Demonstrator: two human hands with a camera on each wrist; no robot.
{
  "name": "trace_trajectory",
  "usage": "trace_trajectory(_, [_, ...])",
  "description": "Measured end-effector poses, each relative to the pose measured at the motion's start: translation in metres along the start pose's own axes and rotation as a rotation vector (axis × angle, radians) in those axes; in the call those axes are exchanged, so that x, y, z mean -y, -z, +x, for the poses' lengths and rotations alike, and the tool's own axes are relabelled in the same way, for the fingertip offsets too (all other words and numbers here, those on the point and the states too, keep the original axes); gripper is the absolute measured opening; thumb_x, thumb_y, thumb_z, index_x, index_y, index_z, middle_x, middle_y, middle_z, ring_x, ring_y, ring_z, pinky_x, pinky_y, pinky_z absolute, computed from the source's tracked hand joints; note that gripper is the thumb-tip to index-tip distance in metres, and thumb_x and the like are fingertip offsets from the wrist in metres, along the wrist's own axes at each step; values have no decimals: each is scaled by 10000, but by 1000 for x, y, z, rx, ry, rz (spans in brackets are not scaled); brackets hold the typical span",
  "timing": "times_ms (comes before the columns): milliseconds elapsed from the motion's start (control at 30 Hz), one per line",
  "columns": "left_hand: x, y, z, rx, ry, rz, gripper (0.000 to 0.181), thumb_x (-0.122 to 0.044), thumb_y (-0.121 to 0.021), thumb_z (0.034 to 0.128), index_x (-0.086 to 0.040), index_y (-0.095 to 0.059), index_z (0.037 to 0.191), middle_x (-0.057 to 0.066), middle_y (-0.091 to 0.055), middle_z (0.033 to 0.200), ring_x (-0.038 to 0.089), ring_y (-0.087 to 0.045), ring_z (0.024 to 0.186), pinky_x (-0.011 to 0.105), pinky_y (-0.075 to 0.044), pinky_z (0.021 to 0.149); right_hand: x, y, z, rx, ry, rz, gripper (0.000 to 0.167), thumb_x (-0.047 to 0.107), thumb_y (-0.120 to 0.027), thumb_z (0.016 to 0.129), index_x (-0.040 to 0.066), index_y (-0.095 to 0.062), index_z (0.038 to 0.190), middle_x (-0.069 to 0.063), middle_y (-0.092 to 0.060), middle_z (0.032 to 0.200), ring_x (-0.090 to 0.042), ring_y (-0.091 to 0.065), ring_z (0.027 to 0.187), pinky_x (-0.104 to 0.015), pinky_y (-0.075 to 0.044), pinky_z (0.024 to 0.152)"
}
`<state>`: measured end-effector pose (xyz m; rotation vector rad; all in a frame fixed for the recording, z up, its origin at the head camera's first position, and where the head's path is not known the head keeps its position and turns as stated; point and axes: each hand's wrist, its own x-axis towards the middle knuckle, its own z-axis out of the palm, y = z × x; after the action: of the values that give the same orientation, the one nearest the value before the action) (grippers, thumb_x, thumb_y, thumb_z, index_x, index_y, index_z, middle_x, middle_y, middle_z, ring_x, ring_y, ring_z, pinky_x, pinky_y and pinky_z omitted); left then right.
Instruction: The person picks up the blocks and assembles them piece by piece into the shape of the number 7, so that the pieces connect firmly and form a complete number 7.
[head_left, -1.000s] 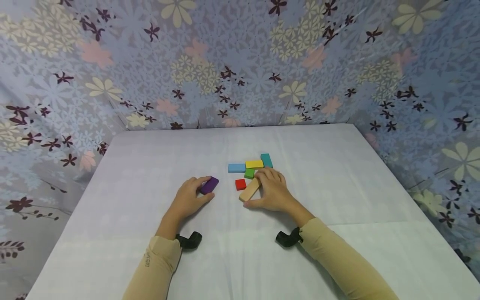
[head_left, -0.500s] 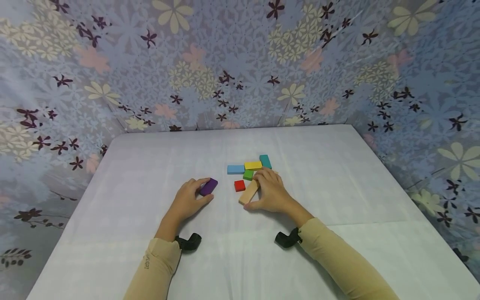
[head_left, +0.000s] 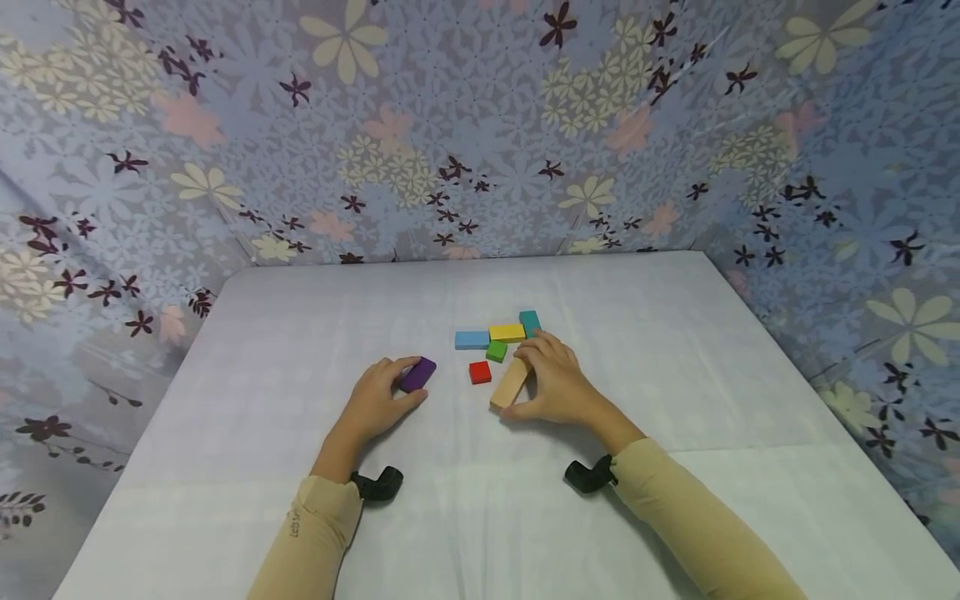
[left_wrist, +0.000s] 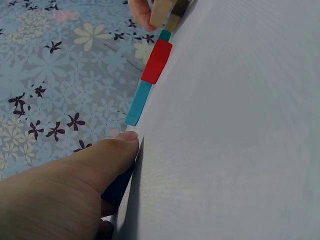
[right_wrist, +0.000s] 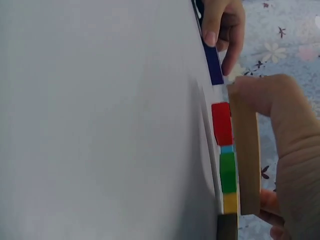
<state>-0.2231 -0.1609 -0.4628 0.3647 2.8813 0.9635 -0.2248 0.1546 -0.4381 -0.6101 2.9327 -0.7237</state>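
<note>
My left hand grips a purple block between thumb and fingers at table level. My right hand pinches a long plain wooden block by its ends. In the right wrist view that wooden block stands a little off the table surface. Just left of it lies a red block, with a green block behind. Farther back a light blue block and a yellow block lie end to end. A teal block sits at an angle beside the yellow one, partly covered by my right fingers.
A darker block lies low near my right hand in the right wrist view, its colour unclear. White cloth covers the table, and a floral curtain hangs behind its far edge.
My right hand has shifted slightly right with the wooden block, widening the gap to the red block. The left hand and purple block stay put.
</note>
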Motion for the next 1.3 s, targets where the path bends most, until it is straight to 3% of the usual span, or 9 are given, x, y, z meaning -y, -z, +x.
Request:
trace_trajectory(867, [-16, -40, -32, -93, -4, 8, 618, -393, -719, 885, -204, -521, 1439, 81, -607, 1045, 221, -510, 940, 395, -435, 837, -62, 23, -70, -27, 63, -53, 970, 573, -879, 604, 84, -512, 1357, -75, -429, 1461, -332, -137, 1511, -647, -146, 1147])
trace_trajectory(1100, [-21, -50, -41, -113, 1, 6, 620, -382, -724, 882, -198, -520, 1438, 78, -602, 1031, 219, -503, 928, 379, -423, 825, -77, 22, -89, 5, 64, -66, 977, 579, -876, 602, 84, -512, 1362, -89, -419, 1474, -344, -169, 1499, -635, -184, 1137])
trace_trajectory(1300, [-20, -50, -40, -105, 11, 15, 621, -389, -712, 889, -208, -510, 1447, 87, -602, 1054, 223, -504, 947, 387, -426, 837, -80, 18, -95, 39, 80, -45, 982, 581, -864, 625, 71, -495, 1380, -102, -410, 1492, -345, -207, 1484, -626, -210, 1125])
